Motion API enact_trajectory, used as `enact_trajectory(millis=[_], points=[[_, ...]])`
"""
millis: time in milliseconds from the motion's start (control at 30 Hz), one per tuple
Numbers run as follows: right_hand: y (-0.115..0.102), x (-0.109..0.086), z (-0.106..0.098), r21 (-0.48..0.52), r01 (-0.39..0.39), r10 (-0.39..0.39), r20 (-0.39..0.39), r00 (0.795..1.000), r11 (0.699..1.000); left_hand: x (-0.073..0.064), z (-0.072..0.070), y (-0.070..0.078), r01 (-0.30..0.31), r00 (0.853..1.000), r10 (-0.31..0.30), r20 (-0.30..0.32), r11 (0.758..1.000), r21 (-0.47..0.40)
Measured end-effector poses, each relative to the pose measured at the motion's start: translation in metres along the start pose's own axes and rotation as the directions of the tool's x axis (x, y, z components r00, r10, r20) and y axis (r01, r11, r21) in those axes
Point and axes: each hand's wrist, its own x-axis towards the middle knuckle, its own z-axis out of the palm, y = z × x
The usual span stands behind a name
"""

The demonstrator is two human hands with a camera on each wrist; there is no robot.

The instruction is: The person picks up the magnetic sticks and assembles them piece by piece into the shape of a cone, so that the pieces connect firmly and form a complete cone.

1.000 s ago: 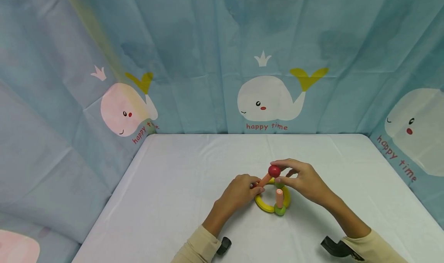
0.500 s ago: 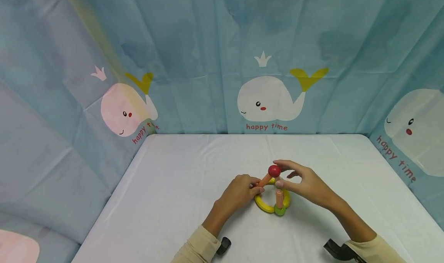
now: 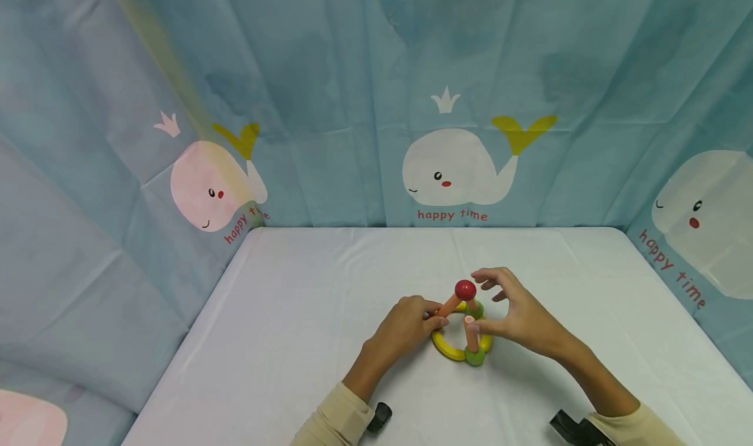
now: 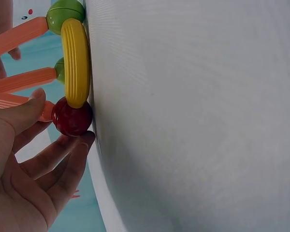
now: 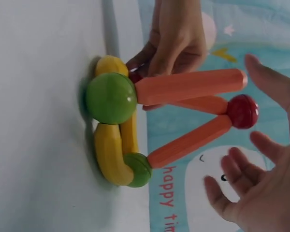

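Note:
A toy frame of rods and balls stands on the table. Its base is a ring of curved yellow rods joined by green balls and a dark red ball. Two orange rods lean together at a red top ball. My left hand pinches one leaning orange rod low down, with fingertips at the dark red ball. A third orange rod rises from the front green ball, its upper end unattached. My right hand has its fingers spread, thumb tip right at that upper end.
A white cloth covers the table. A blue curtain with whale prints hangs behind and at both sides. Black wrist straps show by the sleeves.
My right hand's fingers have drawn away from the red top ball, and its thumb has come nearer to the front orange rod. That rod's top now leans slightly left. My left hand stays put.

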Motion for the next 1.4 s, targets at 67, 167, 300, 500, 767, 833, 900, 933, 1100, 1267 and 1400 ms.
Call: enact_trajectory(millis=[67, 167, 300, 500, 767, 833, 900, 933, 1100, 1267, 1400], points=[[0.000, -0.003, 0.002, -0.019, 0.003, -0.004, -0.032, 0.999, 1.000, 0.000, 0.000, 0.000, 0.003, 1.000, -0.003, 0.002, 1.000, -0.002], [0.001, -0.007, 0.005, -0.033, 0.012, -0.014, -0.044, 0.999, 0.999, 0.000, 0.000, 0.000, -0.003, 1.000, 0.003, -0.002, 1.000, 0.001], [0.002, -0.010, 0.009, -0.030, 0.009, -0.010, -0.004, 1.000, 1.000, 0.000, 0.000, -0.001, -0.014, 1.000, 0.014, -0.005, 1.000, 0.002], [0.004, -0.010, 0.014, -0.030, 0.004, -0.003, 0.040, 0.999, 1.000, 0.000, 0.000, -0.001, -0.011, 1.000, 0.011, 0.001, 1.000, -0.005], [0.008, -0.009, 0.014, -0.052, 0.019, -0.018, 0.022, 1.000, 0.998, -0.002, -0.001, 0.000, -0.001, 1.000, 0.001, 0.004, 1.000, 0.008], [0.009, -0.008, 0.014, -0.047, 0.024, -0.023, 0.018, 1.000, 0.999, -0.003, -0.001, 0.000, 0.006, 1.000, -0.006, 0.007, 1.000, 0.007], [0.010, -0.008, 0.014, -0.037, 0.033, -0.032, 0.016, 0.999, 0.999, -0.003, -0.002, 0.000, 0.011, 1.000, -0.011, 0.011, 1.000, 0.001], [0.010, -0.007, 0.014, -0.031, 0.035, -0.035, 0.015, 0.999, 0.999, -0.004, -0.002, 0.000, 0.013, 1.000, -0.013, 0.013, 1.000, -0.002], [0.011, -0.006, 0.014, 0.001, 0.027, -0.027, 0.014, 1.000, 1.000, -0.004, -0.002, 0.001, 0.017, 1.000, -0.017, 0.018, 1.000, -0.009], [0.009, -0.006, 0.014, -0.001, 0.013, -0.013, 0.017, 1.000, 1.000, -0.003, -0.002, 0.000, 0.013, 1.000, -0.013, 0.015, 1.000, -0.014], [0.009, -0.005, 0.014, -0.004, 0.015, -0.015, 0.014, 1.000, 1.000, -0.003, 0.000, -0.002, 0.007, 1.000, -0.007, 0.007, 1.000, -0.005]])
